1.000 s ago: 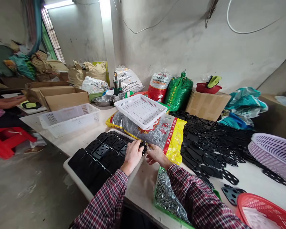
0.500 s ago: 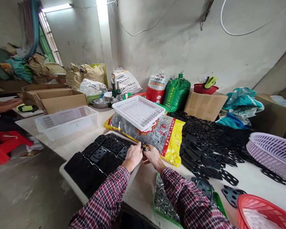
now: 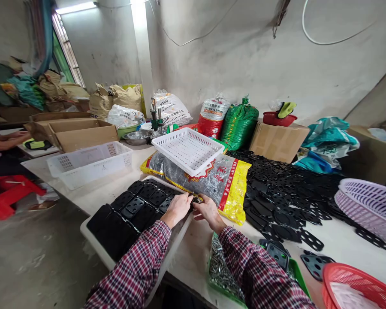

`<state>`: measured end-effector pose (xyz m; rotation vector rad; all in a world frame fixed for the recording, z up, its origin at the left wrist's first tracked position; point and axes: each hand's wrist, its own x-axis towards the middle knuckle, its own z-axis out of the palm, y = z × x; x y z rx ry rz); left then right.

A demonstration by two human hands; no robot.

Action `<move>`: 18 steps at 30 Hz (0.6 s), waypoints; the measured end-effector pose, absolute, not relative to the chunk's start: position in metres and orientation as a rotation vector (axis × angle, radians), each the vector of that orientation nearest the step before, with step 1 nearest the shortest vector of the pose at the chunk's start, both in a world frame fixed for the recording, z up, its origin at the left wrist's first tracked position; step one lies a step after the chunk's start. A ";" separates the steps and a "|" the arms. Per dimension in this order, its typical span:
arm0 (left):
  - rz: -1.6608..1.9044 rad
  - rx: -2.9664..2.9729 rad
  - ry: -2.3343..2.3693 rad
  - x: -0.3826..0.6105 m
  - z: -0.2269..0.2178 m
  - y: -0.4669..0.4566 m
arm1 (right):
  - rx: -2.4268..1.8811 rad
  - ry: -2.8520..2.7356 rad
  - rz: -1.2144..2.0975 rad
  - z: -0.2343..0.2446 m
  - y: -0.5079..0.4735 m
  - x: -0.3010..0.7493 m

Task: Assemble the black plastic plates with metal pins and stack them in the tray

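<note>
My left hand [image 3: 179,209] and my right hand [image 3: 208,210] meet at the right edge of a white tray [image 3: 87,235]. Between their closed fingertips is a small dark piece [image 3: 196,200], mostly hidden, whose kind I cannot make out. Rows of black perforated plates [image 3: 135,207] fill the tray beside my left hand. Just beyond my fingers lies a grey and yellow printed bag [image 3: 234,193], with a white slotted basket [image 3: 190,148] resting on it. Below my right forearm stands a green tray of metal screws or pins [image 3: 219,262].
A large heap of black plates [image 3: 283,193] spreads to the right, near stacked lilac baskets [image 3: 366,210]. A red basket [image 3: 357,279] sits at the lower right. On the left are a white crate [image 3: 93,165] and an open cardboard box [image 3: 83,134]. Another person's arm [image 3: 6,140] shows at the far left.
My left hand has shifted slightly left and its forearm has swung a little left. My right hand stays almost in place, with both hands' fingertips still at the small dark piece.
</note>
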<state>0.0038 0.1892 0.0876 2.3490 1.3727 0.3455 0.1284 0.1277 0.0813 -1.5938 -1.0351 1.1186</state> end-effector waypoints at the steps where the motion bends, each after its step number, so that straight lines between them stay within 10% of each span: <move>1: 0.344 2.353 1.368 0.003 0.089 0.190 | -1.587 -1.034 1.114 0.080 0.127 0.129; 18: 0.328 2.327 1.443 0.001 0.089 0.179 | -1.641 -1.175 0.996 0.079 0.123 0.130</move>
